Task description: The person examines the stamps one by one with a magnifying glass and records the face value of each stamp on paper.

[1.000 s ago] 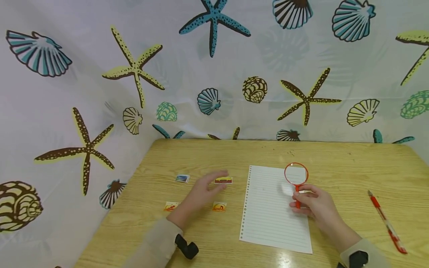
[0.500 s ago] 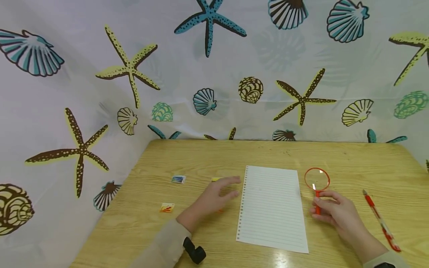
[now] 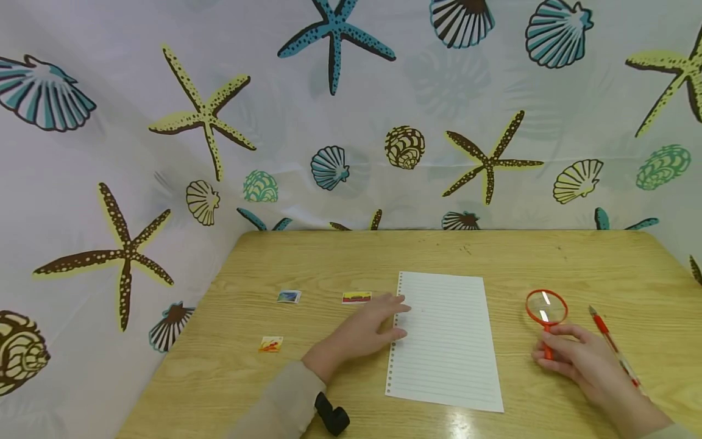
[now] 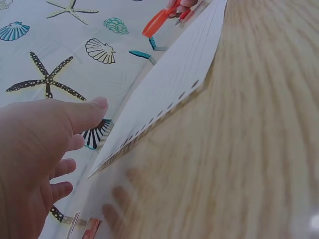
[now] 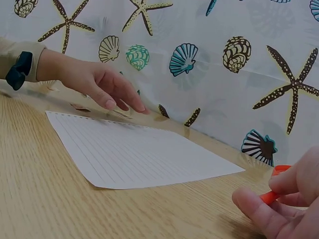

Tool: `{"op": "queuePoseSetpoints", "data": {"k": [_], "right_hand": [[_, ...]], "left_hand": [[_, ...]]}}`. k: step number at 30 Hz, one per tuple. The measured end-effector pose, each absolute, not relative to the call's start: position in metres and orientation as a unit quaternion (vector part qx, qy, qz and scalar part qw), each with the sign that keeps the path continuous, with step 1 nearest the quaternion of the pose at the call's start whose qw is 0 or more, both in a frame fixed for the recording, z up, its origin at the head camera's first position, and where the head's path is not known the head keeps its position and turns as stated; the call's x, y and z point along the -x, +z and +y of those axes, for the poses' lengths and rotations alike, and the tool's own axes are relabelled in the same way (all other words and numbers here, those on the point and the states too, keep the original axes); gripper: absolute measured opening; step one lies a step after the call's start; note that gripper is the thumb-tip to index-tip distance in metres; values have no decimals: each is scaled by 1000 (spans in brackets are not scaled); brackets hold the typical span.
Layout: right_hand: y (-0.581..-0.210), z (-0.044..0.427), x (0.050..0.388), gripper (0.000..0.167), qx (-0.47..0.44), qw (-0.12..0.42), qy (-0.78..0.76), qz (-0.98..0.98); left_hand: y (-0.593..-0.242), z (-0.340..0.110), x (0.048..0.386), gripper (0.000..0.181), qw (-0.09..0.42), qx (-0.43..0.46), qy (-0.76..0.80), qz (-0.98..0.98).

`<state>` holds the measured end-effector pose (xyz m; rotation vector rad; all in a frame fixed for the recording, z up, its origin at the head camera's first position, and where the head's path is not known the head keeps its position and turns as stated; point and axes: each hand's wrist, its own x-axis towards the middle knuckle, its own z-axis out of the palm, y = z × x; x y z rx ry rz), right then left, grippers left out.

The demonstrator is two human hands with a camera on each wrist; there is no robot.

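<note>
A lined sheet of paper with punched holes lies flat on the table. Over its left edge my left hand hovers with loosely spread fingers and holds nothing; the right wrist view shows that hand above the sheet. My right hand pinches the red handle of a magnifying glass, right of the sheet. In the left wrist view the magnifying glass shows past the paper.
Small picture cards lie on the left: a blue one, a yellow and red one and an orange one. A red pen lies beside my right hand, partly behind it. A patterned cloth hangs behind the table.
The magnifying glass has moved right with my right hand, from above the paper to beside the pen. My left hand has moved right from the cards to the paper's left edge.
</note>
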<state>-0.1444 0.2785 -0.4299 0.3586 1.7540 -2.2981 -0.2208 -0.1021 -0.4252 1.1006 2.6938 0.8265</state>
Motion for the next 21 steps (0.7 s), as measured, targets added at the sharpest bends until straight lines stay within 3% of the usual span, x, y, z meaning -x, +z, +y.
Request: {"op": "queuePoseSetpoints", "data": {"k": [11,21], "right_hand": [[-429,298,139,17,-124,163,-769,605],[-429,301,140,35,-133,174,-747,628]], "left_hand": [[-430,-96,220,48,34,-395,212,893],[-435,-92,220,46,29,-395,196,897]]}}
